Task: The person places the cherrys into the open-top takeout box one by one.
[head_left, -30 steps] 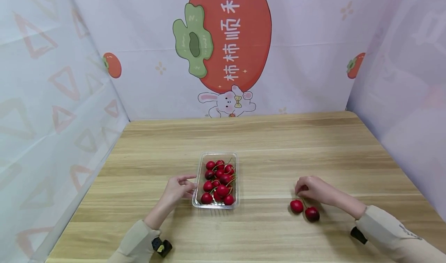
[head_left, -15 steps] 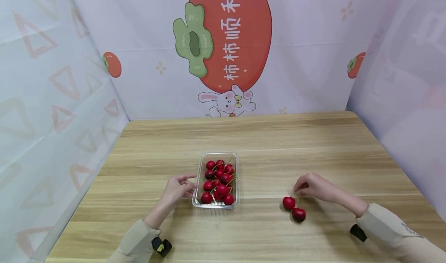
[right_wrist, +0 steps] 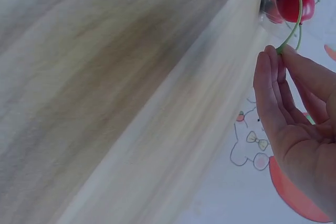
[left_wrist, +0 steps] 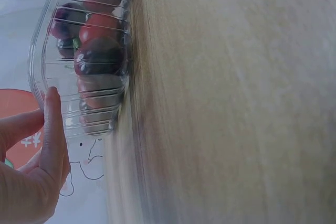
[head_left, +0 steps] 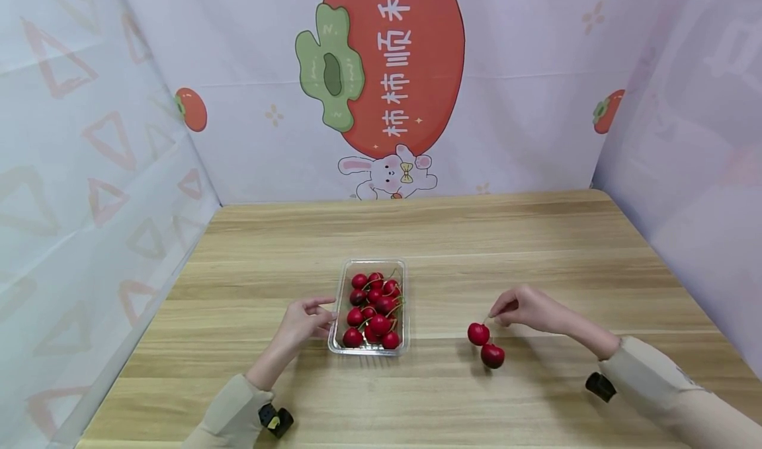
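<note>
A clear plastic box (head_left: 335, 343) of red cherries (head_left: 380, 325) stands on the table, left of centre. My left hand (head_left: 301, 322) touches its left wall near the rim, fingers fairly straight; close up in the left wrist view, the fingertips (left_wrist: 52, 95) rest against the ribbed plastic. To the right of the box, my right hand (head_left: 532, 309) pinches the green stems (right_wrist: 292, 32) of a pair of cherries (head_left: 492, 356) between thumb and fingers. Both fruits hang just above the wood, apart from the box.
The wooden table (head_left: 417, 403) reaches back to a white cloth wall (head_left: 524, 138) printed with a big persimmon and a rabbit. More printed cloth closes off the left and right sides. A small black device (head_left: 276, 421) sits at the left cuff, another (head_left: 600, 387) at the right.
The right hand has drawn the cherry pair leftward, toward the box, and lifted it off the table. My left hand and the box have stayed put.
</note>
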Tool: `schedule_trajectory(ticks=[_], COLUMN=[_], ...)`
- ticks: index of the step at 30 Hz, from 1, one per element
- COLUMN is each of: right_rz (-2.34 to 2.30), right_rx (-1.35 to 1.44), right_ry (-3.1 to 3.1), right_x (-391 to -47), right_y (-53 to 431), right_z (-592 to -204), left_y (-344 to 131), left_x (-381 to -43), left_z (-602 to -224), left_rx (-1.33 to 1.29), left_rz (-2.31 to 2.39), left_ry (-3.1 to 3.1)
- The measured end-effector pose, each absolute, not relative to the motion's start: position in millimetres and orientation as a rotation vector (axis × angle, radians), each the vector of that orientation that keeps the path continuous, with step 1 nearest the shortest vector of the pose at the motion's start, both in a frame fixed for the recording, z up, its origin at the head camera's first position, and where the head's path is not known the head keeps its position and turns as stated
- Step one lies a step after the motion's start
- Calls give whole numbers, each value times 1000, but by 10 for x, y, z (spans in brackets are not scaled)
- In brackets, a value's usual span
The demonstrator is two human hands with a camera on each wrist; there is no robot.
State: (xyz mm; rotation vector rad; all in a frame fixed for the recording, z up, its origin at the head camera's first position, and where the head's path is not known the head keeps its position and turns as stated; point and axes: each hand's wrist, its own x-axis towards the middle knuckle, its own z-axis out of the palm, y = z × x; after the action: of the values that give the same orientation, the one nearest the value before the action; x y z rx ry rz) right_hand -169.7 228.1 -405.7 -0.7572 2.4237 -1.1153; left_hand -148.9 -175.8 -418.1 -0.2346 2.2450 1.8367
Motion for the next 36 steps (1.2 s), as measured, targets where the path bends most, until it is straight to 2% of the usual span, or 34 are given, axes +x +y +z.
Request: schedule_trajectory(ticks=[16, 36], right_rz=[-1233, -1336], right_rx=[-714, -507], right_ry=[2368, 2322], right_x=[-1881, -2106], right_y=[1917, 1403], right_z=[-3859, -3702], left_y=[-1753, -1756], left_x=[-1488, -1493], left_z=[-4177, -4191], left_rx=[-238, -227], left_rz=[1837, 1846], left_ry=[2255, 2247])
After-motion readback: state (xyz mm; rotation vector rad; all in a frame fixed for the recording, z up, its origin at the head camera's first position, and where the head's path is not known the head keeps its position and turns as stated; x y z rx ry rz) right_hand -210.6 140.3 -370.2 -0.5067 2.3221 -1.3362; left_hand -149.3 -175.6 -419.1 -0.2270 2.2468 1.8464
